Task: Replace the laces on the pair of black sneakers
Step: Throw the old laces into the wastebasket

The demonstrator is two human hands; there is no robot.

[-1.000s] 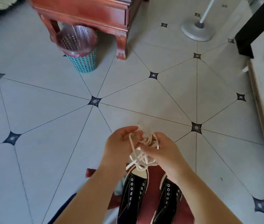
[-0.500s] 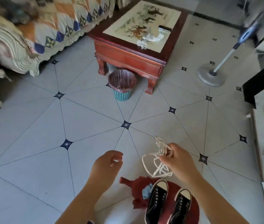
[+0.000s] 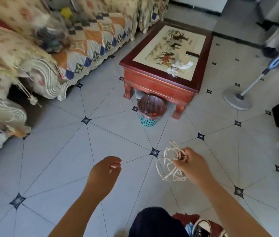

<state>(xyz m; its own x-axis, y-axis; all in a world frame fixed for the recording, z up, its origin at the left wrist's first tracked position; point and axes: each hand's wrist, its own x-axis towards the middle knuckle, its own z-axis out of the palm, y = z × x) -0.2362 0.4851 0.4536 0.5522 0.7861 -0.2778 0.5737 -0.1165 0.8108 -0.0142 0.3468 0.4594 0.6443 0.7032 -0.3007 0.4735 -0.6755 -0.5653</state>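
Observation:
My right hand [image 3: 190, 165] grips a loose tangle of white laces [image 3: 171, 165], held out over the tiled floor. Empty, my left hand [image 3: 103, 172] hangs beside it with its fingers loosely curled. One black sneaker [image 3: 202, 227] with a white toe cap shows at the bottom edge on a red mat [image 3: 184, 218], partly hidden by my right forearm and my dark-clothed knee [image 3: 154, 223]. The second sneaker is barely in view.
A teal waste basket [image 3: 149, 111] with a pink liner stands under the red wooden coffee table [image 3: 161, 82], whose top holds white scraps [image 3: 180, 66]. A patterned sofa [image 3: 49, 48] fills the left. A fan stand [image 3: 237, 99] is at the right.
The view has swung up from the sneakers to the room. My hands have parted: the left let go of the laces and the right now carries them forward.

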